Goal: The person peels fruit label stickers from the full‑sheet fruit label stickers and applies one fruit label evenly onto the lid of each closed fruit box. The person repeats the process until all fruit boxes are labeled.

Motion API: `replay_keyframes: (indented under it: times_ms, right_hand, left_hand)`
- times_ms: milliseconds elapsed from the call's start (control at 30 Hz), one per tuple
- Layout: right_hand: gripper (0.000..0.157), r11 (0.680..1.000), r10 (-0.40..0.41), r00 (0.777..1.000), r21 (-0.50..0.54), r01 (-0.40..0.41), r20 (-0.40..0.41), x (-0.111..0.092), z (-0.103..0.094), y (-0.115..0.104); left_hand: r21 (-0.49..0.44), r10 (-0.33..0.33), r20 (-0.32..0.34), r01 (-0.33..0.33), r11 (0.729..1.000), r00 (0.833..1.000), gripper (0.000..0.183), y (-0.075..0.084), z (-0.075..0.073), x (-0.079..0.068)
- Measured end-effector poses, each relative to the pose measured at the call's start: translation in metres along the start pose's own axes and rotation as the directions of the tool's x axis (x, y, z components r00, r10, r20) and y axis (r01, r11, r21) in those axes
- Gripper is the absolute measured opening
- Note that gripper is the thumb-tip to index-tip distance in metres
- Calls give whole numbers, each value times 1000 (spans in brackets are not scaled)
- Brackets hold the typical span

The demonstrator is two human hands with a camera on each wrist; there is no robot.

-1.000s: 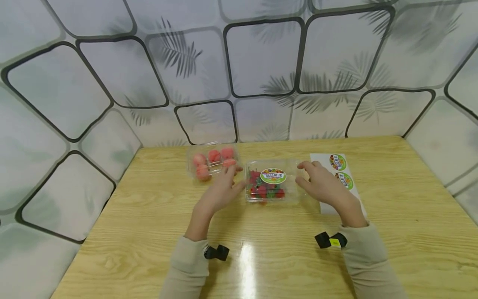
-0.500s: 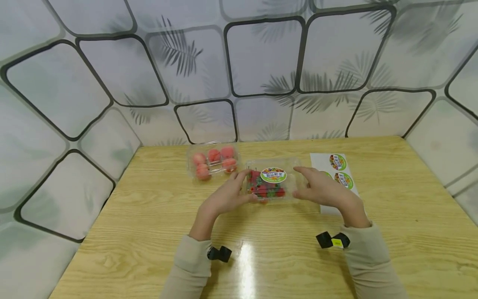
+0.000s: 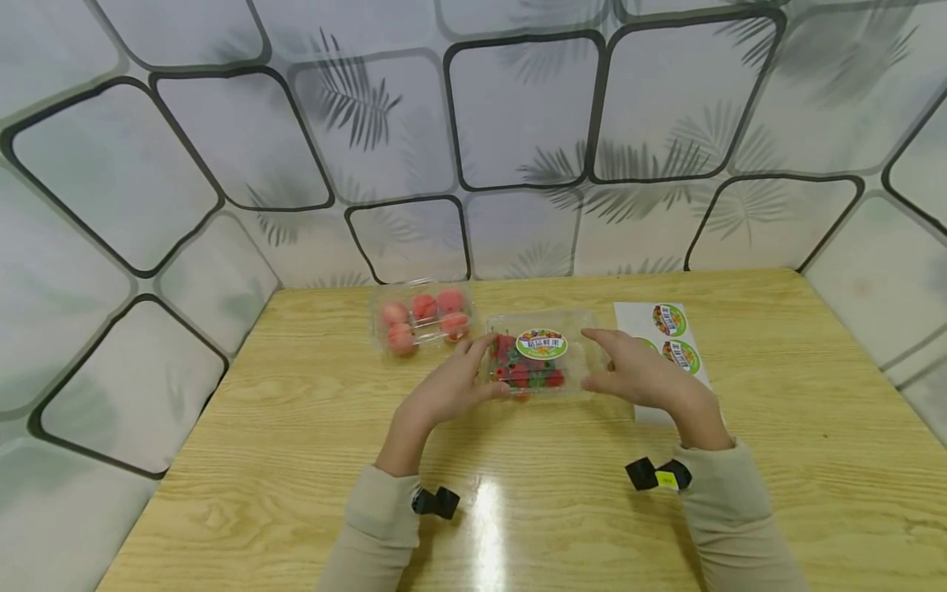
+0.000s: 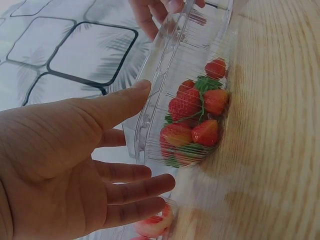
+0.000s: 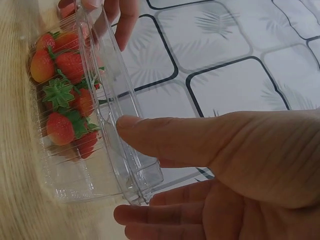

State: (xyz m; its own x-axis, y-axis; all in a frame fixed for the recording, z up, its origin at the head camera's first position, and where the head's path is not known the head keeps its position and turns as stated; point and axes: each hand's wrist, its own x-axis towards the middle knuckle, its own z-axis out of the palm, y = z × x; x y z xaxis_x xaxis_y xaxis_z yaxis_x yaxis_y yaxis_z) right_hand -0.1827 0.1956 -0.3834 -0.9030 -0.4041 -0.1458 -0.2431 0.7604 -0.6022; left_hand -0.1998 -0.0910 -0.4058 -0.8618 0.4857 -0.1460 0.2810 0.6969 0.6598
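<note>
A clear plastic clamshell box (image 3: 573,362) lies at the middle of the table with strawberries (image 3: 518,374) inside. On its lid sits an oval fruit label (image 3: 542,344). My left hand (image 3: 447,386) holds the box's left end, its thumb (image 4: 122,102) against the lid rim and its lower fingers spread below. At the opposite end my right hand (image 3: 639,370) holds the box the same way, with its thumb (image 5: 160,135) on the rim. Strawberries fill mostly the left part of the box. Parts of both index fingers are hidden behind the lid in the wrist views.
Another clear box (image 3: 379,333) holding several peaches (image 3: 424,307) stands behind and left. A white label sheet (image 3: 654,415) with oval stickers (image 3: 669,321) lies at the right, partly under my right hand. A patterned wall backdrop (image 3: 525,115) rises behind the wooden table (image 3: 562,510).
Both hands came inward from beside the strawberry box and took hold of its ends between one second and half a second ago. Since then they have hardly moved.
</note>
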Motion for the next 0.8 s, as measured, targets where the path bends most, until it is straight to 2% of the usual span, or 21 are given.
replay_keyframes:
  times_ms: [500,800]
  right_hand:
    - [81,1000,5,1000,-15,-5,10,1,1,1]
    - [82,1000,24,1000,-18,-24,1,3,2,4]
  left_hand:
    - [6,-19,-17,19,1000,1000,83,-1,2,1]
    - [32,-4,-35,5,999,999,80,-4,5,5]
